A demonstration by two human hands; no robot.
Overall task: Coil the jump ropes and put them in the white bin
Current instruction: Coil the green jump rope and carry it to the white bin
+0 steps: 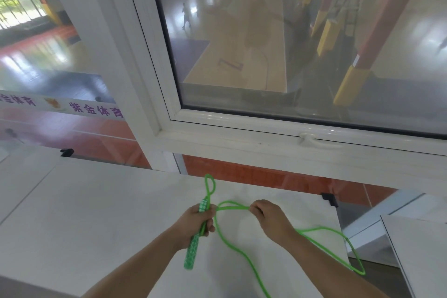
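A wide window point(278, 38) in a white frame is filling the upper view, looking down through hazy glass on a glossy sports hall floor with red columns padded in yellow. Below the window a pale table point(96, 220) is spreading across the lower view, and a second pale surface point(420, 244) is showing at the right, apart from the table.

Over the table's far middle, below the window, the rope point(232, 247) is hanging between both hands: a thin, bright green cord with patterned green-and-white handles. One small loop is standing up above the left hand point(197, 221), toward the window; longer slack is trailing down toward the near edge and looping out past the table's right edge.

The left hand is curling tightly round the handles point(192, 249), which are sticking out below the fist. Just right of it, the right hand point(268, 216) is pinching a fold of cord between thumb and fingertips, the strands running taut from there to the left hand.
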